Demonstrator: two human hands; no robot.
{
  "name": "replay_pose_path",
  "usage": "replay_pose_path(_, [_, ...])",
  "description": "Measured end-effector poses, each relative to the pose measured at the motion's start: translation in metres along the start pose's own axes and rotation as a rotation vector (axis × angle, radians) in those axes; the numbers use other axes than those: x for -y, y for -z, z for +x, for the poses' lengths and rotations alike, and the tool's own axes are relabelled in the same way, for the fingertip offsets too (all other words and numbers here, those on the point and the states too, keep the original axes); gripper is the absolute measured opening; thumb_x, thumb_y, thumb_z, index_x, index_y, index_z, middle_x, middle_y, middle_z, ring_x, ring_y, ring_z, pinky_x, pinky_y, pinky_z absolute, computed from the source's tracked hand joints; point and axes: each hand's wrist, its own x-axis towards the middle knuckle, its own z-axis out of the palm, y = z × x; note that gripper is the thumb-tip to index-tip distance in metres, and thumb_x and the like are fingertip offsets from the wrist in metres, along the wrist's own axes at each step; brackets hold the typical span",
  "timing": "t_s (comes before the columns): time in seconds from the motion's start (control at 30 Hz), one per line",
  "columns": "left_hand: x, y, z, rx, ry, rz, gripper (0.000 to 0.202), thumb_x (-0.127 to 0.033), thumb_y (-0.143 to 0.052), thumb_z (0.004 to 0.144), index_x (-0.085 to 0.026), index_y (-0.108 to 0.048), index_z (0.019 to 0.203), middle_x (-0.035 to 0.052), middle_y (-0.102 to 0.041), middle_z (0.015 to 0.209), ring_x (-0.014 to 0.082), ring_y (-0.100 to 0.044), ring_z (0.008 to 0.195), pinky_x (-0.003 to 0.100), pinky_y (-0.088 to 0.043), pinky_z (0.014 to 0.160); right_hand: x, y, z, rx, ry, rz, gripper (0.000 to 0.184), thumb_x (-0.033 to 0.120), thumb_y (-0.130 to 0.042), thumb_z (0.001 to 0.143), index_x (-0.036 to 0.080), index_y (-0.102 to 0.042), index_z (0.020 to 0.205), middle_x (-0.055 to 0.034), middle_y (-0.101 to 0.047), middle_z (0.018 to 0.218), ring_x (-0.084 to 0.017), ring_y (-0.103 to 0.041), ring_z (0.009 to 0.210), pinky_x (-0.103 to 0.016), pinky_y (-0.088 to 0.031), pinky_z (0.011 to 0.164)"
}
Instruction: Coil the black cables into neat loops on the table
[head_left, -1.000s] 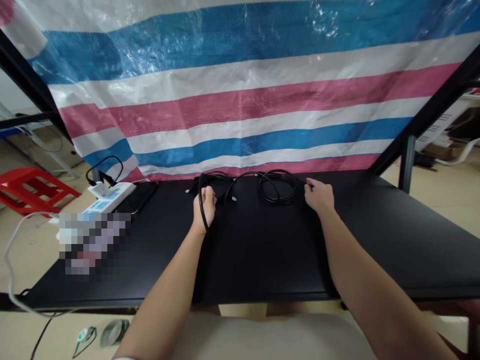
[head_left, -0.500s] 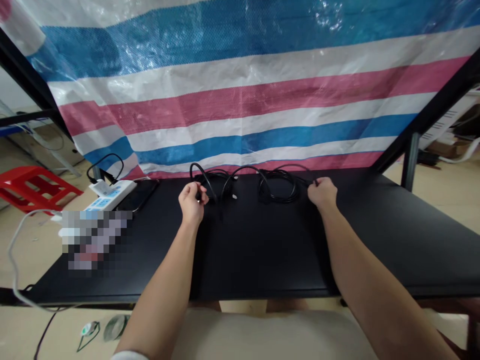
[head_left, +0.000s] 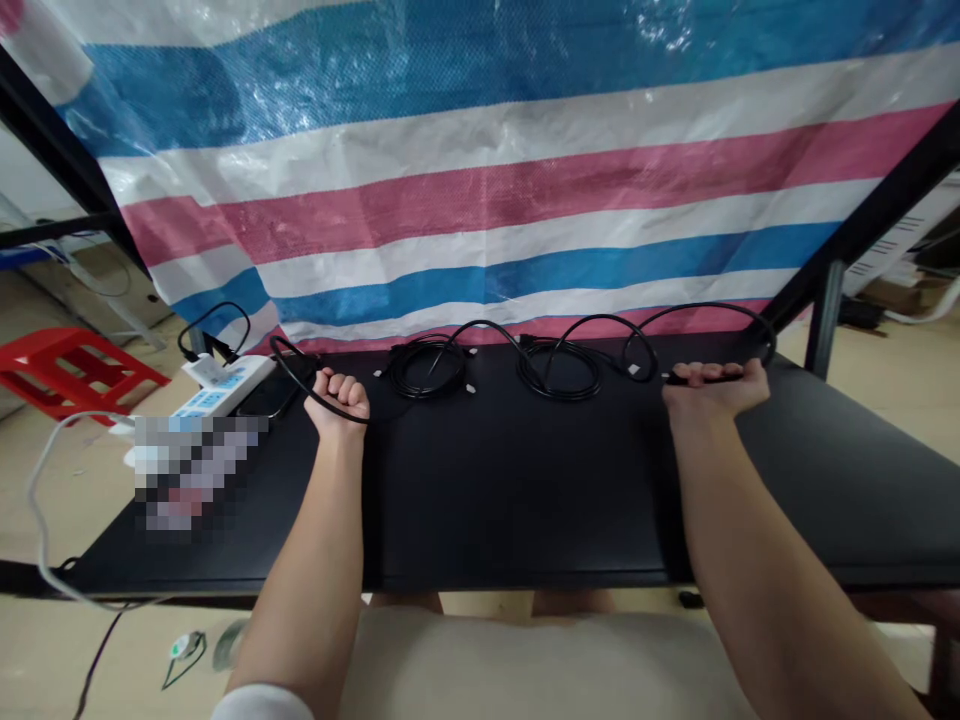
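My left hand (head_left: pixel 341 398) is closed in a fist around one end of a black cable (head_left: pixel 487 330), over the left part of the black table (head_left: pixel 525 500). Over on the right, my right hand (head_left: pixel 712 385) is closed around the other end of the black cable, which loops up behind it. Between the hands the cable runs along the table's back edge through two coils, a left coil (head_left: pixel 427 368) and a right coil (head_left: pixel 559 370), both lying flat.
A white power strip (head_left: pixel 217 385) with a black plug and a dark phone (head_left: pixel 270 395) lie at the table's back left. A striped blue, pink and white tarp (head_left: pixel 480 200) hangs behind. A red stool (head_left: pixel 67 365) stands on the floor at left. Black frame posts flank the table.
Both hands have moved apart, the left one to the left and the right one to the right, drawing the cable ends out from the coils. The cable now stretches wider along the back edge.
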Motion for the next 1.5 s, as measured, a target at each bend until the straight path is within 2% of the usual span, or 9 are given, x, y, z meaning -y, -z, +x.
replay_pose_path(0.1, [-0.003, -0.001, -0.001, -0.015, -0.019, -0.008, 0.037, -0.020, -0.029, 0.095, -0.018, -0.041, 0.061, -0.0093, -0.022, 0.041, 0.0044, -0.020, 0.029, 0.015, -0.016, 0.029, 0.003, -0.007, -0.010, -0.114, -0.031, -0.002, 0.045, 0.028, -0.014, 0.094, 0.020, -0.032, 0.053, 0.0086, -0.019, 0.037, -0.006, -0.016, 0.029, -0.017, -0.021, 0.032])
replay_pose_path(0.23, [-0.001, -0.004, -0.004, -0.004, -0.001, 0.023, 0.035, -0.017, -0.031, 0.094, -0.018, -0.041, 0.060, -0.0096, -0.021, 0.041, 0.0042, -0.020, 0.029, 0.015, -0.016, 0.028, -0.003, -0.007, -0.003, -0.021, 0.008, -0.081, 0.045, 0.034, -0.016, 0.094, 0.022, -0.025, 0.052, 0.0086, -0.016, 0.039, -0.007, -0.020, 0.031, -0.020, -0.029, 0.034])
replay_pose_path(0.37, [0.002, -0.008, -0.008, -0.002, 0.030, 0.026, 0.037, -0.015, -0.028, 0.094, -0.017, -0.042, 0.060, -0.0096, -0.022, 0.041, 0.0039, -0.020, 0.029, 0.014, -0.016, 0.028, -0.022, 0.002, 0.017, 0.166, 0.308, -0.284, 0.040, 0.043, -0.049, 0.082, 0.024, -0.024, 0.058, 0.0096, -0.025, 0.048, -0.008, -0.029, 0.039, -0.023, -0.039, 0.042])
replay_pose_path(0.47, [0.003, -0.007, -0.006, 0.020, 0.036, 0.057, 0.034, -0.016, -0.034, 0.092, -0.018, -0.041, 0.059, -0.0096, -0.021, 0.042, 0.0041, -0.021, 0.030, 0.015, -0.017, 0.029, -0.039, 0.012, 0.025, 0.334, 0.595, -0.594, 0.056, 0.043, -0.079, 0.049, 0.025, -0.029, 0.069, 0.0093, -0.037, 0.065, -0.008, -0.037, 0.052, -0.027, -0.045, 0.053])
replay_pose_path(0.63, [0.003, -0.002, -0.002, 0.064, 0.038, 0.082, 0.031, -0.017, -0.037, 0.091, -0.018, -0.042, 0.061, -0.0095, -0.021, 0.044, 0.0047, -0.020, 0.031, 0.015, -0.018, 0.029, -0.054, 0.024, 0.027, 0.488, 0.847, -1.100, 0.074, 0.041, -0.086, 0.033, 0.023, -0.037, 0.085, -0.0019, -0.042, 0.091, -0.023, -0.049, 0.088, -0.046, -0.045, 0.081])
replay_pose_path(0.93, [0.006, -0.009, -0.007, 0.013, 0.035, 0.068, 0.038, -0.015, -0.029, 0.093, -0.017, -0.041, 0.057, -0.0093, -0.018, 0.043, 0.0041, -0.019, 0.030, 0.015, -0.015, 0.029, -0.043, 0.012, 0.027, 0.138, 0.573, -0.792, 0.052, 0.049, -0.074, 0.060, 0.026, -0.030, 0.071, 0.0064, -0.050, 0.067, -0.011, -0.050, 0.053, -0.027, -0.046, 0.048])
replay_pose_path(1.1, [0.010, -0.010, -0.009, 0.057, 0.072, 0.118, 0.034, -0.018, -0.037, 0.092, -0.018, -0.041, 0.058, -0.0090, -0.020, 0.044, 0.0040, -0.020, 0.031, 0.015, -0.015, 0.029, -0.043, 0.007, 0.014, 0.240, 0.398, -0.653, 0.041, 0.057, -0.061, 0.072, 0.024, -0.037, 0.070, 0.0087, -0.051, 0.054, -0.006, -0.037, 0.032, -0.020, -0.028, 0.027])
replay_pose_path(1.3, [0.017, -0.014, -0.012, 0.056, 0.109, 0.133, 0.034, -0.017, -0.035, 0.092, -0.017, -0.042, 0.059, -0.0086, -0.021, 0.045, 0.0038, -0.020, 0.031, 0.015, -0.015, 0.030, -0.059, 0.002, 0.000, 0.360, 0.269, -0.570, 0.047, 0.066, -0.048, 0.076, 0.024, -0.033, 0.061, 0.0107, -0.028, 0.043, -0.008, -0.038, 0.036, -0.019, -0.033, 0.030])
replay_pose_path(1.5, [0.026, -0.016, -0.014, 0.062, 0.150, 0.152, 0.034, -0.018, -0.037, 0.092, -0.017, -0.042, 0.058, -0.0083, -0.021, 0.045, 0.0042, -0.020, 0.031, 0.015, -0.015, 0.029, -0.082, 0.011, -0.011, 0.482, 0.556, -0.879, 0.057, 0.057, -0.076, 0.050, 0.024, -0.040, 0.079, 0.0047, -0.046, 0.074, -0.012, -0.051, 0.059, -0.029, -0.049, 0.053])
